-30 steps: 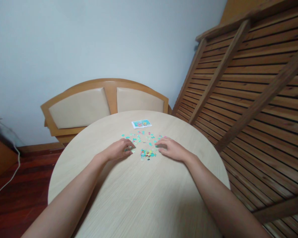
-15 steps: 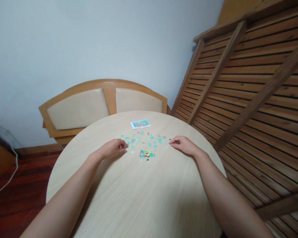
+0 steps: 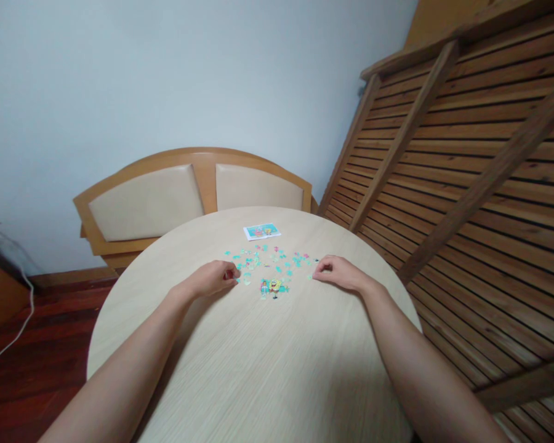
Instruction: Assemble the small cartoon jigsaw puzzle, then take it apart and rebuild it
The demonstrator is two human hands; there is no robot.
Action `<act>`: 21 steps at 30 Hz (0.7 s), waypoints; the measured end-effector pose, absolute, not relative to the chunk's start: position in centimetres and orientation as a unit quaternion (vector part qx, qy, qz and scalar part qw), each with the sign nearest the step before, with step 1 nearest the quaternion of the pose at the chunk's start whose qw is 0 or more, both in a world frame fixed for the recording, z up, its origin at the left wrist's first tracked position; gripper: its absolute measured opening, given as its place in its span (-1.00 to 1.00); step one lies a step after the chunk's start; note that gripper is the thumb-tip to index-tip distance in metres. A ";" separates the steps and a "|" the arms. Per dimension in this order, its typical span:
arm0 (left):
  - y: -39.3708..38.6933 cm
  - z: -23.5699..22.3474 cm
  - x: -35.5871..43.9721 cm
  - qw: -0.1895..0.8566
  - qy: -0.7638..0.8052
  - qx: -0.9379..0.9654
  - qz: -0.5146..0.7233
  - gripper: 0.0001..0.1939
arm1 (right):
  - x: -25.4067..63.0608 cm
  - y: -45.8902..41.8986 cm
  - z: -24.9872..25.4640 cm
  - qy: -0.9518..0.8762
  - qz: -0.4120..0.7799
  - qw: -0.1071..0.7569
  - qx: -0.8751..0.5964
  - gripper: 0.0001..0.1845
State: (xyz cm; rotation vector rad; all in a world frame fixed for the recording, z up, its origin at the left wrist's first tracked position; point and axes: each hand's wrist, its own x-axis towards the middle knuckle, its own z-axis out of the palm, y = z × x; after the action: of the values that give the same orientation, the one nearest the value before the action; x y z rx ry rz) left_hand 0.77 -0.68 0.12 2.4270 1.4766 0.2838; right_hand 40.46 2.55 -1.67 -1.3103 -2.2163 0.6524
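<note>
Small jigsaw puzzle pieces (image 3: 278, 269), mostly teal with some pink, lie scattered over the middle of the round table. In front of them is a joined section of puzzle (image 3: 274, 288) showing a yellow cartoon figure on teal. My left hand (image 3: 218, 277) rests at the left edge of the scatter, fingers curled into a pinch, a bit of teal puzzle piece showing at the tips. On the opposite side, my right hand (image 3: 340, 272) has thumb and forefinger closed at a small pale green puzzle piece (image 3: 309, 277) on the tabletop.
A picture sheet (image 3: 262, 231) with cartoon figures lies behind the pieces on the pale wooden table (image 3: 258, 363). Beyond the table stands a padded headboard (image 3: 148, 203) against the wall. A slatted wooden frame (image 3: 443, 172) leans at the right. A white cable hangs at the left.
My right fingertips have moved slightly down and toward me, onto the pale green puzzle piece. My left hand has shifted a little to the right. The joined section looks unchanged.
</note>
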 end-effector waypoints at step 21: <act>-2.4 0.0 3.8 0.108 0.352 0.915 0.162 -0.63 | 42.0 4.5 -3.5 -0.794 0.136 0.258 -0.534 -0.80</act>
State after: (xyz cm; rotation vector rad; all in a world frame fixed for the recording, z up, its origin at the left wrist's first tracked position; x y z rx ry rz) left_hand 3.77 -2.43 0.03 2.6932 1.0365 0.4759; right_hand 42.01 4.51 -3.55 -1.4489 -2.1518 0.3676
